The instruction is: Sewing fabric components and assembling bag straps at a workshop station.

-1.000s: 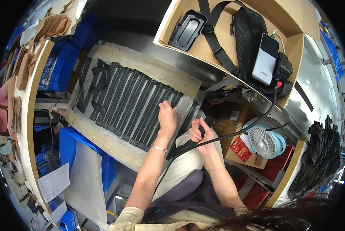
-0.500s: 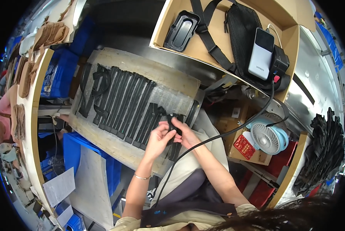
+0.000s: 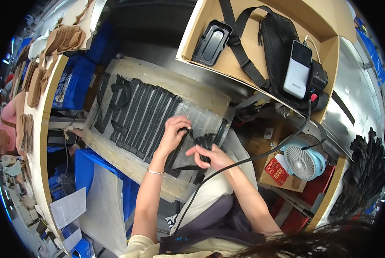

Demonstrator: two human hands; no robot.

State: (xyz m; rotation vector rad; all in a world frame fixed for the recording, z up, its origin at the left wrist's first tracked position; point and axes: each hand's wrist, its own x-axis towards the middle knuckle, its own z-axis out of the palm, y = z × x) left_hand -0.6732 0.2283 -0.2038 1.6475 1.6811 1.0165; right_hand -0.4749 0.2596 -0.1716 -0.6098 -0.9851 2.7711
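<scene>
A black tray (image 3: 212, 43), a mesh bag (image 3: 278, 47) and a grey power bank (image 3: 296, 77) are held in an open cardboard box (image 3: 317, 26); a light-blue fan (image 3: 302, 160) is seen just beside a red packet (image 3: 276, 171).

From here the black strips (image 3: 147, 116) are looking matt and cloth-like, the board (image 3: 197, 93) scuffed. Polished metal is gleaming on the bracelet (image 3: 154, 172), smooth plastic is showing on the fan (image 3: 302, 160), glossy plastic is shining on the tray (image 3: 212, 43), matt cardboard on the carton (image 3: 252, 36).

Wood-edged table (image 3: 56, 84) left, metal surface (image 3: 355, 77) right
</scene>
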